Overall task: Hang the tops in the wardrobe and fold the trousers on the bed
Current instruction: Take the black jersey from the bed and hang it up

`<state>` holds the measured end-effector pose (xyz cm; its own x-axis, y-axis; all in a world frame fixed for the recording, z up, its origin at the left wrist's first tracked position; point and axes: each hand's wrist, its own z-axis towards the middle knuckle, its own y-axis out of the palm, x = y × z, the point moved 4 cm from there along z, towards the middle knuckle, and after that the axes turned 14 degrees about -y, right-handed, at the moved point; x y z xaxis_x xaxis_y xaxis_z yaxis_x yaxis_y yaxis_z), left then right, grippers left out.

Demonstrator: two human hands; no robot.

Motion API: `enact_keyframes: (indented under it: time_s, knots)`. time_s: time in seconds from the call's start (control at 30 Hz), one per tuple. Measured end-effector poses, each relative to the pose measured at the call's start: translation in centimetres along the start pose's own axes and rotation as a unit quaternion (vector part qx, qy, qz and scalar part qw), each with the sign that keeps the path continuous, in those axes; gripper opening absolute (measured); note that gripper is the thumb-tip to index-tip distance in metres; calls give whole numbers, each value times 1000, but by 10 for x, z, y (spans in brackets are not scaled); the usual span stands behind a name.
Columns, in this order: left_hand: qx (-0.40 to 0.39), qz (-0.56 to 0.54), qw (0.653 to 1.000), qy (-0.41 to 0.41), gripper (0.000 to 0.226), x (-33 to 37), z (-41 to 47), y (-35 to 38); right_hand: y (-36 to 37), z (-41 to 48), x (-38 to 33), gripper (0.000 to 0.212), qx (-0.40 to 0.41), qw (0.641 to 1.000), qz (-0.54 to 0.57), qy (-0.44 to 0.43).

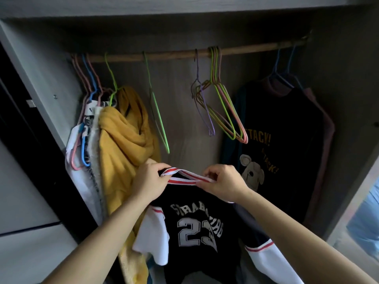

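— How far along is the hanging?
— Partly done, it seems. A mustard-yellow fabric top (123, 136) hangs near the left end of the brown wooden rail (174, 54). A dark long-sleeved top with a bear print (276, 140) hangs near the right end.
— And the one in hand?
— The black jersey top with white sleeves and the number 23 (196, 226) is below the middle of the rail, not yet on it. The left hand (150, 181) and the right hand (223, 181) each pinch its red-and-white striped collar. No hanger shows inside it, though a bunch of bare pink and green wire hangers (225, 119) hangs above.
— The trousers?
— Neither they nor the bed are in view, so that half cannot be judged.
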<state>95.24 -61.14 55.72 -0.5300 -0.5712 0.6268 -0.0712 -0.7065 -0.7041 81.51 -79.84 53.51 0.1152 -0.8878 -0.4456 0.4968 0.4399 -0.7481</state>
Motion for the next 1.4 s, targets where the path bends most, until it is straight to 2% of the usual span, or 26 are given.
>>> enact_keyframes:
  time_s: [0.03,0.07,0.13,0.17,0.2,0.23,0.33,0.37,0.4,0.47,0.53,0.6,0.73,0.8,0.9,0.97,1.07,1.17,1.2,1.23,1.33,1.4]
  knots:
    - [24,39,999,-3,15,-1,-1,-6,2,5,-2,11,-18,998,57,18]
    - [42,68,997,-9,12,-2,-2,-11,4,13,-7,16,-10,986,161,42]
    - [56,89,994,-10,12,-4,-6,-19,1,37,-23,24,64,924,365,95]
    - [55,82,995,-12,15,-6,-8,-22,-3,52,-31,25,99,895,420,114]
    - [56,70,996,-19,17,-8,-9,-27,-6,69,-40,24,121,881,442,118]
    - [61,55,996,-26,18,-10,-10,-33,-10,86,-49,29,130,883,437,112]
    - [78,8,996,-36,19,-18,-12,-46,-6,125,-78,60,81,933,342,83]
    - [80,-13,996,-48,22,-22,-12,-49,0,134,-85,58,54,936,338,86]
    - [79,-35,994,-64,25,-27,-11,-50,6,141,-90,46,39,934,344,89]
    - [76,-74,989,-101,34,-39,-9,-52,5,148,-93,22,89,940,314,97]
    - [82,-101,983,-132,38,-50,-8,-53,-8,147,-92,25,160,944,272,95]
    - [89,-121,977,-150,39,-56,-9,-55,-20,138,-89,27,201,937,275,75]
    - [96,-122,973,-171,38,-58,-6,-56,-23,92,-70,21,231,925,297,50]
    - [109,-124,967,-192,29,-56,-3,-52,-13,58,-56,29,232,926,292,57]
    - [67,-252,936,-235,24,-50,4,-33,6,4,-34,50,238,925,288,68]
    - [7,-351,895,-275,30,-40,9,-14,16,-27,-23,60,238,912,323,80]
    - [-60,-418,829,-366,39,-26,13,16,23,-62,-14,64,216,890,383,119]
    - [-167,-463,774,-399,35,-10,11,47,24,-88,-10,59,161,895,395,127]
    - [-182,-461,772,-399,34,-6,9,54,22,-96,-7,59,141,902,386,130]
    - [-183,-439,788,-391,34,-3,6,61,19,-102,-3,58,121,910,373,138]
    - [-169,-352,857,-336,43,6,-3,76,3,-108,3,50,65,940,299,150]
    - [-190,-305,890,-281,40,14,-10,85,-8,-102,1,46,80,947,277,139]
